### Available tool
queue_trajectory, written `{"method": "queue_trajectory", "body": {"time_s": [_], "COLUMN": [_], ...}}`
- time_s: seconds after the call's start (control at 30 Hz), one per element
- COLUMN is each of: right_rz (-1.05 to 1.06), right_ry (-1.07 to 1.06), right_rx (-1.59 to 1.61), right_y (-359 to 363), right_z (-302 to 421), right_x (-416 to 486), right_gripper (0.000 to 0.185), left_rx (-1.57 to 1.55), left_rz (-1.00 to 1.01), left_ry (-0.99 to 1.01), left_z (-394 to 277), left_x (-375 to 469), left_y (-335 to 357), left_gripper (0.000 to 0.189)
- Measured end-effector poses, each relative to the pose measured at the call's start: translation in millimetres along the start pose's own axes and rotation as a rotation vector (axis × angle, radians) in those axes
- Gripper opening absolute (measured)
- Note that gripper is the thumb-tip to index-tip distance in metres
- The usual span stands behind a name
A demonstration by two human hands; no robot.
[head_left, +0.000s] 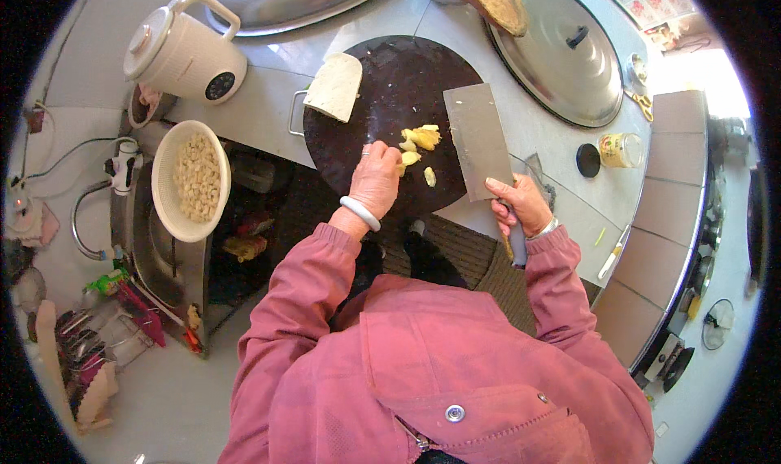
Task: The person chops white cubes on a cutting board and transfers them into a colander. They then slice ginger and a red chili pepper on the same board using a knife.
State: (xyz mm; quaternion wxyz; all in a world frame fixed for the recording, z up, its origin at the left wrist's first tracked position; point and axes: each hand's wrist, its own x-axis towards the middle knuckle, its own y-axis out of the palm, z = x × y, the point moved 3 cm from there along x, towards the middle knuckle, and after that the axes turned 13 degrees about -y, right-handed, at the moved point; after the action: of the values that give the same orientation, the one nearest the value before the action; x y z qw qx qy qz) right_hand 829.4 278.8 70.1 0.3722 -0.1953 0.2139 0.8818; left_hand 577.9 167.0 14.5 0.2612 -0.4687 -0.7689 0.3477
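My right hand (521, 206) grips the handle of a wide metal cleaver (479, 140), its blade lying over the right side of a dark round cutting board (390, 85). On the board, my left hand (375, 180) has its fingers curled down beside pieces of what looks like peeled ginger (422, 137). A yellow bit shows at the fingertips, but the hand hides whether it is held. One small slice (430, 177) lies apart, between the hand and the blade. At the board's upper left rests a white block that looks like tofu (334, 87).
A white colander (160, 177) of pale cubes sits over the sink (143, 253) at left. Behind it stands a cream electric kettle (189, 55). Rightward are a large metal lid (558, 49), a glass jar (619, 150), its black cap (587, 160) and a white-handled knife (610, 259).
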Motion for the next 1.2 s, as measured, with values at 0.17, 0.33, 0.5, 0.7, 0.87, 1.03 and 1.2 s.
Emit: {"method": "queue_trajectory", "body": {"time_s": [0.17, 0.33, 0.5, 0.7, 0.87, 1.03, 1.2], "right_rz": [0.026, 0.058, 0.101, 0.092, 0.074, 0.066, 0.059], "right_ry": [0.014, 0.032, 0.026, 0.039, 0.052, 0.039, 0.023], "right_rx": [0.000, 0.005, 0.027, 0.035, 0.043, 0.043, 0.018], "right_y": [-6, -7, -6, -7, -8, -10, -10], "right_z": [-5, -6, -11, -17, -18, -19, -20], "right_x": [3, 4, 4, 3, 1, -2, -5], "right_gripper": [0.026, 0.026, 0.025, 0.025, 0.023, 0.025, 0.025], "left_rx": [-0.359, -0.122, -0.077, -0.121, -0.360, -0.169, -0.131], "left_rz": [0.042, -0.125, -0.068, -0.072, 0.012, -0.159, -0.215], "left_ry": [-0.239, -0.059, -0.119, -0.098, -0.228, -0.075, -0.117], "left_z": [1, -11, -11, -15, -17, -23, -16], "left_x": [12, 19, 19, 14, 25, 31, 4], "left_y": [3, 3, 8, 9, 11, 2, -9], "left_gripper": [0.021, 0.033, 0.029, 0.022, 0.026, 0.039, 0.021]}}
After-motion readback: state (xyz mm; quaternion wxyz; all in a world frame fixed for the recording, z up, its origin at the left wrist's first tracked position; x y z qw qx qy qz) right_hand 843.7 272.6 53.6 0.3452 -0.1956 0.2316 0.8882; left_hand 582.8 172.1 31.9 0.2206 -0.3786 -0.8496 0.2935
